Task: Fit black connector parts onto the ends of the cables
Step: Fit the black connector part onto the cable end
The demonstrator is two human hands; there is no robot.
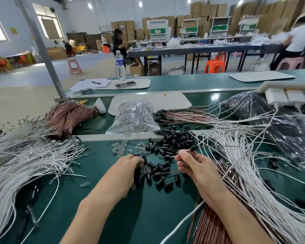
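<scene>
A heap of small black connector parts (171,140) lies on the green table (148,217) in front of me. My left hand (128,163) reaches into the near edge of the heap, fingers curled over some black parts; what it holds is hidden. My right hand (192,164) pinches thin brown cables (218,146). One of them carries a black connector (194,148) just beyond my fingertips and runs off to the right. Another brown cable (167,172) sticks out leftward below that hand.
White cables (16,161) spread at the left and more white cables (250,173) at the right. Brown bundles (69,115) lie behind, finished brown cables (183,115) beyond the heap. A clear bag (133,117) of glass bulbs stands mid-table, loose bulbs (120,148) beside it.
</scene>
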